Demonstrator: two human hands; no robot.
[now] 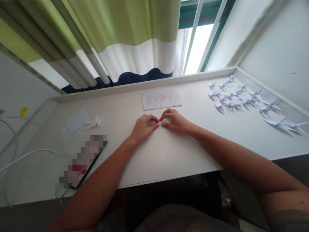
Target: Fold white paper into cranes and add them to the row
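Near the middle of the white desk, a small piece of folded white paper (160,125) lies between my two hands, mostly hidden by the fingers. My left hand (145,126) pinches its left side, thumb and fingertips close together. From the right, my right hand (175,121) pinches the same paper, its index finger and thumb curled toward the left fingertips. The fingertips of both hands almost meet over the paper. Just beyond them lies a flat sheet printed with a table (161,99).
Several folded white paper cranes (231,96) stand at the desk's right. At left lie loose paper sheets (77,121), a crumpled white tissue (94,122), a blurred-out phone (83,161) and white cables (26,158). A low rim (135,84) borders the desk's back below the curtain.
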